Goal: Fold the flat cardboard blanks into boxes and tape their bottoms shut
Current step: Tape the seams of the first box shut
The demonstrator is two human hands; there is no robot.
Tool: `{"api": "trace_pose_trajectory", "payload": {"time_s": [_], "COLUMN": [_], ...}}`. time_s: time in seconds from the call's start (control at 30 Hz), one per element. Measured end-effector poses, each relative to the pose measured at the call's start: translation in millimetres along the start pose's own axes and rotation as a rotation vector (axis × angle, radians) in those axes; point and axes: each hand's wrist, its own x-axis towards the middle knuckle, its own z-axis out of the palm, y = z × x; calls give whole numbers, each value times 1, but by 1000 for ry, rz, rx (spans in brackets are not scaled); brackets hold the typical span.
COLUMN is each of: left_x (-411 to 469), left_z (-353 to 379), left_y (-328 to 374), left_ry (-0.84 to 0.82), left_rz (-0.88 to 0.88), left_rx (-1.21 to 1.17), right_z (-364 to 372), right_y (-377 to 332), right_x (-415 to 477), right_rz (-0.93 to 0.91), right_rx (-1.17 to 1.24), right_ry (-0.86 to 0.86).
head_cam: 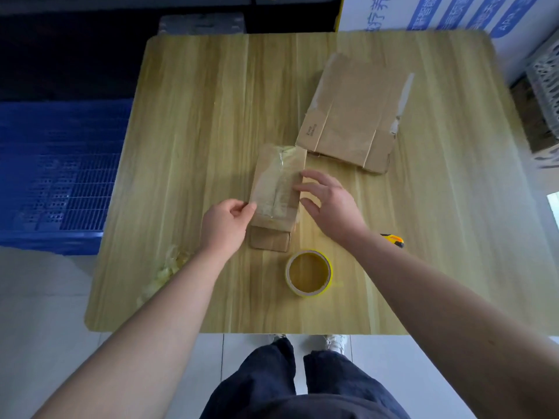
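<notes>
Beside tape roll (330, 275) and flat blanks (351, 113), left grip (227, 220) pinches box (278, 182), right grip (328, 201) spread.

Place: a packing or stock room rather than a home.
Tabletop: pale wood-grain tabletop (196, 116) carrying flat cardboard blanks (351, 113), a yellow tape roll (307, 293) and a yellow utility knife (393, 239).
Left side: blue perforated plastic crate (60, 176) standing on the floor.
Far right: white carton (393, 13) with blue Chinese print, beside a white lattice basket (544, 80).
Floor: pale tiles (45, 297).
</notes>
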Motion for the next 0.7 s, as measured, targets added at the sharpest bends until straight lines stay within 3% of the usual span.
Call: {"api": "trace_pose_trajectory", "payload": {"time_s": [0.13, 0.27, 0.4, 0.6, 0.7], "left_x": [9, 0, -7, -6, -1], "left_z": [4, 14, 12, 4, -2], "left_y": [6, 5, 8, -2, -3], "left_ry": [-5, 62, 56, -53, -31], "left_rz": [-70, -89, -41, 84, 248], "left_rx": [-110, -137, -66, -44, -61], "right_z": [13, 42, 49, 43, 28], "right_y": [-19, -41, -41, -29, -22], "right_x": [-35, -59, -60, -56, -47], "right_rz": [224, 301, 336, 297, 276], "right_rx": [135, 228, 306, 302, 276], "right_ry": [316, 186, 166, 114, 136]}}
